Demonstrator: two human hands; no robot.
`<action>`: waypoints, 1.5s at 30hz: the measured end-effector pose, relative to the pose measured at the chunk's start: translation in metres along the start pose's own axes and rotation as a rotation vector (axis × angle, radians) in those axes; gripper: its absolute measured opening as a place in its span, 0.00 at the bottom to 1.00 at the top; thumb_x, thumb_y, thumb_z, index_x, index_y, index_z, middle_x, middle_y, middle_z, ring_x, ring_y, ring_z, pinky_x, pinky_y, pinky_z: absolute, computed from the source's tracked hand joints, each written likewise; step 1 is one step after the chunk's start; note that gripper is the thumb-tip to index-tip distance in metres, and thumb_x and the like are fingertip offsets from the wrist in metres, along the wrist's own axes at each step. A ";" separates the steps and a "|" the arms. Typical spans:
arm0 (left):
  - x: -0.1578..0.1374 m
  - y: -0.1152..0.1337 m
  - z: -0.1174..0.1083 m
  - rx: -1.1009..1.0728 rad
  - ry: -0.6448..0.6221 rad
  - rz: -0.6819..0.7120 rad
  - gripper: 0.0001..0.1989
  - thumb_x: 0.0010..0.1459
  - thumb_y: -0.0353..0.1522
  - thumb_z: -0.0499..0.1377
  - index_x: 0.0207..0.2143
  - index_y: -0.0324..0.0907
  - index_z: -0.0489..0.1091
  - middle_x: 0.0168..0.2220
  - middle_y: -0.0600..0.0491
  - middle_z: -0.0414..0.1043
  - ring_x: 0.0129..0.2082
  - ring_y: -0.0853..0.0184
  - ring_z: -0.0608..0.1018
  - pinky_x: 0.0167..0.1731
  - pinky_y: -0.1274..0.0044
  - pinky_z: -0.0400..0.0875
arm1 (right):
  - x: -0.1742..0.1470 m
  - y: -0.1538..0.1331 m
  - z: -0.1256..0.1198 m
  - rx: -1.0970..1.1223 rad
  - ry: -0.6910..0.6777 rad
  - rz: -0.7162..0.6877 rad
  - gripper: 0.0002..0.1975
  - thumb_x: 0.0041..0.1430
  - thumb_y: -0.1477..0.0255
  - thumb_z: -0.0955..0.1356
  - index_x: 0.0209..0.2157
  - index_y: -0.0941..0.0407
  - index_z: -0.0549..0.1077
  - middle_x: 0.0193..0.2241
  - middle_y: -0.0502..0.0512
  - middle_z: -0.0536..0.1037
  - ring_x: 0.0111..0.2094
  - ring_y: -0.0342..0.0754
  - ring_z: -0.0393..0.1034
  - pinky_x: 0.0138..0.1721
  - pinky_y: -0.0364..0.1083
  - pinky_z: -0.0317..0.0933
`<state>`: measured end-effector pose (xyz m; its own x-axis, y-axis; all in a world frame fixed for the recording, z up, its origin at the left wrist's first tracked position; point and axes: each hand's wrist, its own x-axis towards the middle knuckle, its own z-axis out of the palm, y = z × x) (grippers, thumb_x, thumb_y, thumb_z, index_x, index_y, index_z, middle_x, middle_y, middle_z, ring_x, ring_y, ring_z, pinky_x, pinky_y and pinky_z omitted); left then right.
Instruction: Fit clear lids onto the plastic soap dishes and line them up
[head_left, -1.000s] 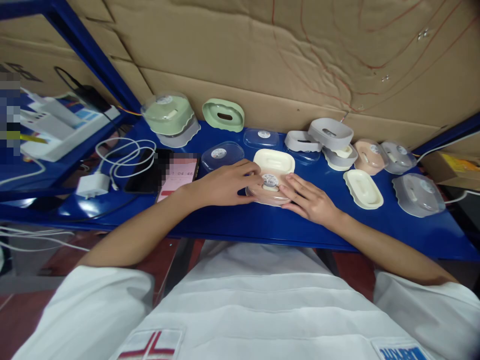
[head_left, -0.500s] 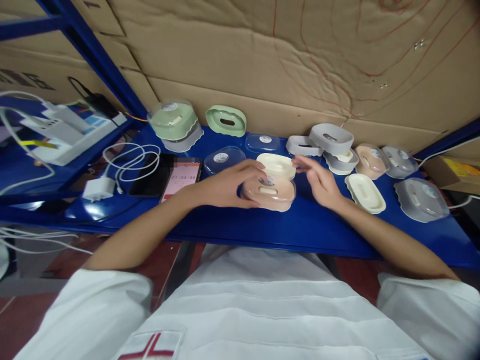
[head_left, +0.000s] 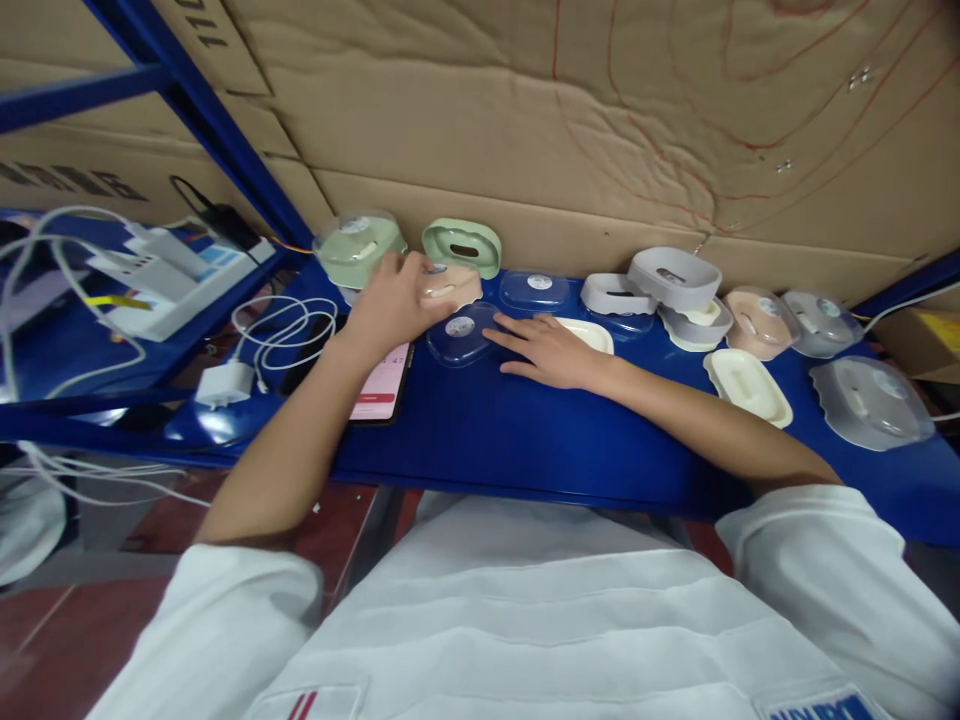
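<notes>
My left hand (head_left: 394, 300) is closed round the left side of a peach soap box (head_left: 455, 286), which sits between the green soap box and the green tray. My right hand (head_left: 551, 350) has its fingers spread, palm down. Its fingertips reach the right edge of a clear lid (head_left: 459, 340) with a round sticker; whether they press on it I cannot tell. Partly hidden behind that hand lies a cream tray (head_left: 596, 335). Another clear lid (head_left: 534, 291) lies farther back.
A covered green soap box (head_left: 360, 250) and a green tray (head_left: 465, 248) stand by the cardboard. Grey boxes (head_left: 675, 278), a second peach box (head_left: 761, 322) and a cream insert (head_left: 750, 388) are right. A phone (head_left: 381, 385), charger (head_left: 225, 384) and power strip (head_left: 187, 285) lie left.
The peach soap box has moved left and back in my left hand, away from the cream tray. My right hand has shifted left, over the tray and towards the clear lid.
</notes>
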<state>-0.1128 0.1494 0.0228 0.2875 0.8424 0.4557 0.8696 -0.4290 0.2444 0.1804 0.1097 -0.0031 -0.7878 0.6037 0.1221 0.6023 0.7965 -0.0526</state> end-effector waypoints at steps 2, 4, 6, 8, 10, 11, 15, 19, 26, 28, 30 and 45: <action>-0.001 -0.001 0.008 0.030 -0.004 -0.035 0.30 0.63 0.52 0.67 0.57 0.42 0.67 0.54 0.46 0.70 0.56 0.53 0.75 0.56 0.60 0.74 | -0.022 -0.002 -0.004 0.001 0.016 0.026 0.32 0.79 0.55 0.60 0.76 0.54 0.60 0.76 0.69 0.57 0.67 0.69 0.69 0.63 0.68 0.63; -0.001 -0.004 0.013 0.048 -0.010 -0.070 0.31 0.62 0.52 0.68 0.57 0.43 0.66 0.56 0.46 0.68 0.53 0.54 0.77 0.53 0.60 0.76 | -0.043 -0.003 -0.008 0.027 0.036 0.037 0.32 0.78 0.54 0.61 0.75 0.53 0.62 0.75 0.67 0.60 0.68 0.68 0.67 0.63 0.67 0.64; -0.001 -0.007 0.014 0.063 -0.038 -0.095 0.31 0.60 0.50 0.70 0.57 0.45 0.66 0.57 0.44 0.69 0.51 0.52 0.78 0.50 0.60 0.77 | -0.060 -0.001 -0.013 0.061 0.072 0.042 0.30 0.78 0.54 0.61 0.74 0.51 0.63 0.74 0.65 0.63 0.70 0.66 0.65 0.66 0.66 0.62; 0.000 -0.008 0.011 0.065 -0.099 -0.091 0.30 0.61 0.48 0.70 0.58 0.44 0.66 0.56 0.43 0.70 0.53 0.50 0.78 0.50 0.58 0.77 | -0.068 0.005 -0.017 0.076 0.112 0.065 0.29 0.79 0.56 0.60 0.73 0.52 0.65 0.73 0.64 0.66 0.71 0.63 0.64 0.68 0.65 0.61; 0.000 -0.005 0.003 0.064 -0.142 -0.071 0.28 0.65 0.48 0.67 0.58 0.41 0.67 0.57 0.40 0.71 0.56 0.47 0.77 0.53 0.55 0.76 | -0.067 0.014 -0.021 0.073 0.142 0.100 0.28 0.80 0.59 0.58 0.72 0.54 0.67 0.72 0.64 0.69 0.71 0.61 0.64 0.69 0.64 0.61; 0.000 0.000 -0.003 0.064 -0.140 -0.053 0.27 0.66 0.47 0.66 0.58 0.40 0.68 0.59 0.39 0.70 0.57 0.45 0.76 0.55 0.53 0.75 | -0.063 0.020 -0.023 0.067 0.151 0.116 0.27 0.80 0.60 0.57 0.71 0.56 0.68 0.71 0.64 0.69 0.71 0.61 0.64 0.70 0.64 0.60; -0.011 0.036 -0.022 0.007 -0.095 0.202 0.21 0.72 0.44 0.60 0.59 0.39 0.70 0.62 0.37 0.71 0.63 0.46 0.74 0.63 0.54 0.70 | -0.033 0.048 -0.025 -0.010 0.159 0.185 0.26 0.78 0.67 0.57 0.71 0.59 0.67 0.72 0.67 0.68 0.72 0.64 0.62 0.70 0.67 0.58; -0.033 0.075 -0.017 -0.070 -0.278 0.501 0.22 0.74 0.48 0.57 0.60 0.44 0.71 0.61 0.43 0.74 0.61 0.51 0.77 0.63 0.59 0.71 | -0.007 0.064 -0.017 -0.071 0.122 0.219 0.28 0.74 0.67 0.63 0.71 0.60 0.66 0.70 0.70 0.69 0.70 0.69 0.63 0.68 0.70 0.57; -0.043 0.082 0.001 0.146 -0.307 0.552 0.13 0.69 0.38 0.64 0.51 0.41 0.74 0.55 0.41 0.76 0.51 0.49 0.80 0.51 0.62 0.73 | -0.011 0.050 -0.026 -0.077 0.052 0.177 0.22 0.76 0.64 0.62 0.63 0.56 0.75 0.60 0.66 0.79 0.61 0.65 0.72 0.60 0.63 0.63; -0.039 0.078 0.000 0.178 -0.299 0.517 0.09 0.68 0.35 0.63 0.48 0.41 0.74 0.51 0.41 0.76 0.49 0.50 0.80 0.50 0.62 0.73 | -0.019 0.045 -0.034 -0.070 0.039 0.170 0.21 0.76 0.64 0.62 0.61 0.57 0.76 0.59 0.65 0.80 0.59 0.64 0.73 0.59 0.62 0.64; -0.036 0.075 -0.002 0.205 -0.299 0.477 0.08 0.68 0.33 0.62 0.48 0.41 0.74 0.50 0.41 0.76 0.49 0.49 0.80 0.50 0.62 0.74 | -0.031 0.039 -0.041 -0.060 0.056 0.164 0.22 0.77 0.64 0.61 0.61 0.58 0.76 0.59 0.65 0.80 0.58 0.64 0.73 0.59 0.62 0.64; -0.037 0.079 0.009 0.072 -0.236 0.532 0.14 0.74 0.33 0.55 0.58 0.40 0.73 0.60 0.40 0.74 0.59 0.48 0.78 0.59 0.58 0.72 | -0.119 -0.020 -0.041 0.109 0.144 0.175 0.24 0.80 0.59 0.59 0.68 0.53 0.70 0.64 0.60 0.77 0.65 0.58 0.73 0.64 0.59 0.68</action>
<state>-0.0515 0.0876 0.0174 0.7662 0.5710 0.2949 0.6043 -0.7962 -0.0282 0.2680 0.0206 0.0244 -0.6416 0.7282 0.2410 0.7045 0.6837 -0.1905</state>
